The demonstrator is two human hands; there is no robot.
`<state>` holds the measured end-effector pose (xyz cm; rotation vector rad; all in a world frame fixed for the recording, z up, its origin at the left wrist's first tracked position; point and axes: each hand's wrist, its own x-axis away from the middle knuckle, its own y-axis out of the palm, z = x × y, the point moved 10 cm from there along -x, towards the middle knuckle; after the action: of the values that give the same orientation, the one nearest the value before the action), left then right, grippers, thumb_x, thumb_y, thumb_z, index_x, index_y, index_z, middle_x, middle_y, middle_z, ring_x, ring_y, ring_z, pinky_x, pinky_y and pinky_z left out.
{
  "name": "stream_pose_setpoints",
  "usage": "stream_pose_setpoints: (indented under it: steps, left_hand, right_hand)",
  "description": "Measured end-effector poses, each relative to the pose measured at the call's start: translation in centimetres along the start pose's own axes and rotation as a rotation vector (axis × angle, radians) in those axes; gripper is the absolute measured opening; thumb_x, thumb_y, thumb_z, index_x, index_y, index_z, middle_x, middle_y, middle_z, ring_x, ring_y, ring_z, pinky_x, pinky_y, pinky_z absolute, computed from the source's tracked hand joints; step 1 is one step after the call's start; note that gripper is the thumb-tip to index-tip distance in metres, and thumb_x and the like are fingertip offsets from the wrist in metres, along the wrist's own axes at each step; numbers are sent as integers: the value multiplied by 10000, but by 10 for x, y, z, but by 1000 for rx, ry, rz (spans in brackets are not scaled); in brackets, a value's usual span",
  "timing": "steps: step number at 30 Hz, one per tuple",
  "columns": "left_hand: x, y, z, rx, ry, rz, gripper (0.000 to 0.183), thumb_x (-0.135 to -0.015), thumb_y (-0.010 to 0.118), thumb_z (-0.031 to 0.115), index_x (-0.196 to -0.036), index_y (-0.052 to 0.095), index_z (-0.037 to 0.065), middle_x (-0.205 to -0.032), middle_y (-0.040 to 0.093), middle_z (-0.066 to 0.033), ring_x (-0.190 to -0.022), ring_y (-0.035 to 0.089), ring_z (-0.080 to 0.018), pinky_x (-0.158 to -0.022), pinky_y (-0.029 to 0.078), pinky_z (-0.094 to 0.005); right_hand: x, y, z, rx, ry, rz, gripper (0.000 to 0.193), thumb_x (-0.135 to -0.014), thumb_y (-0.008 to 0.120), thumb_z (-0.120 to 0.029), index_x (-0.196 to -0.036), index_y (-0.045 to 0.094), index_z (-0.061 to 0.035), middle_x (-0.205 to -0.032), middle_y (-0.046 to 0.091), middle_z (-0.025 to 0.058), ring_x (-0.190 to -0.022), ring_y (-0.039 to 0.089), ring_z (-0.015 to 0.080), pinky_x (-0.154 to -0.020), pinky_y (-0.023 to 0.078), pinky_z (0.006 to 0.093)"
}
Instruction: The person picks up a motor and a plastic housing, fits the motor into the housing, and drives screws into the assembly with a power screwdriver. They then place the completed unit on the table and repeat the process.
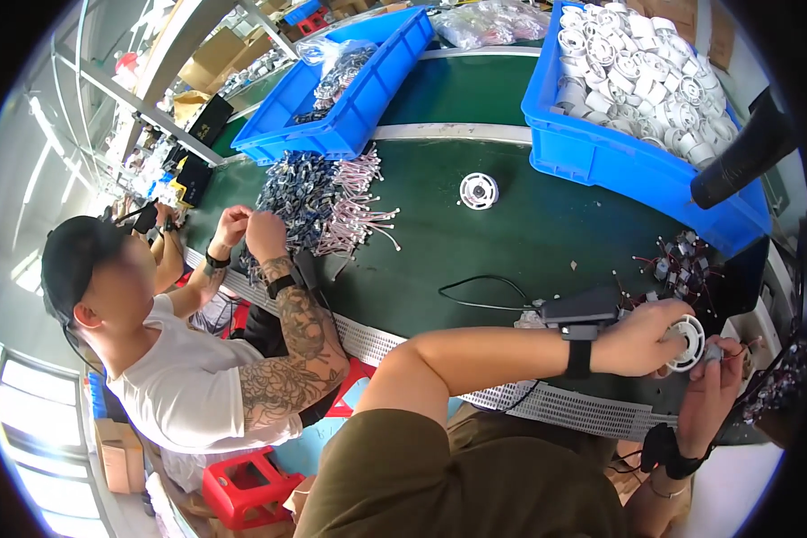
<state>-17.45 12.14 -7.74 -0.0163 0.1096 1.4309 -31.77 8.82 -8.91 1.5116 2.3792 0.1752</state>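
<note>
White ring part point(692, 340) gripped by left hand point(638, 341) between 3 and 4 o'clock, grey component point(713, 352) pinched by right hand point(708, 402) alongside, blue crate point(562, 151) filled with white parts point(637, 76), 2 o'clock

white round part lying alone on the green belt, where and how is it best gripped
Probably by opposite edges of its outer rim, thumb and finger reaching down from above on the person's near side: the white round part lies face up, apart from the bins and piles, its dark centre exposed.
</note>
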Motion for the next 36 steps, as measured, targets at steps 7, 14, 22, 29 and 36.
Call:
stream_pose_setpoints:
  steps: [7, 14, 22, 29, 36]
  left_hand:
    - [14, 4, 25, -399, 398, -33, 684, -615, 773, 196, -1185, 468, -29, -981, 575, -182, -913, 592, -300, -735, 495, -387]
    - [1, -10, -15, -596, 392, 143, 624, -556, 796, 304, -1036, 547, -6, -1100, 530, -168, -973, 549, -346, -852, 438, -410]
    - [13, 3, -8, -719, 538, 273, 643, -520, 769, 337, -1007, 539, -16, -1106, 509, -177, -1050, 497, -356, -916, 378, -476]
    - [11, 6, -18, -792, 386, 134, 903, -525, 783, 476, -1204, 468, -29, -1268, 450, -187, -1158, 439, -365, -991, 308, -498]
    - [2, -4, -7, -680, 420, 23, 685, -608, 794, 111, -1210, 487, 1, -1072, 562, -178, -964, 560, -355, -794, 480, -391]
  right_hand:
    - [4, -10, 3, -56, 3, 156, 283, -874, 556, -48, -1133, 449, -11, -1091, 502, 93, -797, 484, 96, -727, 419, 217]
    - [-2, -21, 3, 226, -48, 113, 283, -806, 558, 9, -1077, 482, 18, -1077, 513, 111, -843, 486, 119, -790, 403, 240]
    - [8, -33, 12, 453, -15, 63, 313, -782, 573, 36, -1081, 481, 33, -1119, 528, 134, -1002, 512, 176, -904, 376, 269]
    - [11, -37, 3, 404, -88, 161, 460, -761, 615, 82, -1185, 451, 16, -1119, 553, 151, -1035, 546, 222, -903, 407, 305]
    - [-11, 21, -4, 366, 39, -43, 303, -795, 611, 66, -1088, 542, 30, -1073, 579, 89, -929, 574, 126, -812, 467, 246]
